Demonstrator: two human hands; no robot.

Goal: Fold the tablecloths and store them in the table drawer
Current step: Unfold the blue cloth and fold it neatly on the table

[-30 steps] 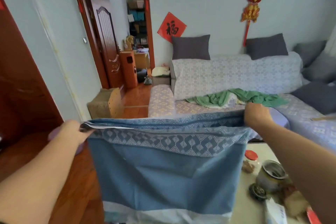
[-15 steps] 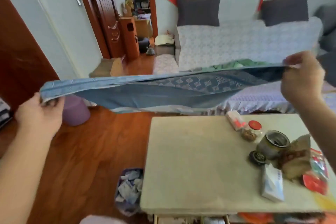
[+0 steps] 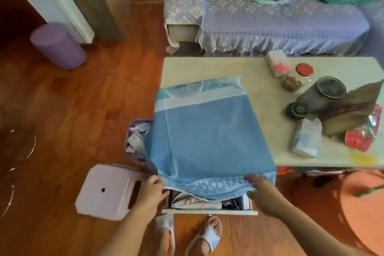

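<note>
Table point(image 3: 259, 81) clutter right; blue tablecloth point(image 3: 207, 141) overhangs open drawer point(image 3: 209, 211).

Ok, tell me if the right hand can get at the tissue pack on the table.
Probably yes: the tissue pack lies uncovered near the table's front edge, with nothing between it and the right hand, though that hand grips the blue tablecloth.

Both forearms reach forward and down — the left hand point(image 3: 152, 190) pinches cloth with curled fingers, the right hand point(image 3: 262, 190) grips likewise, thumb underneath.
</note>
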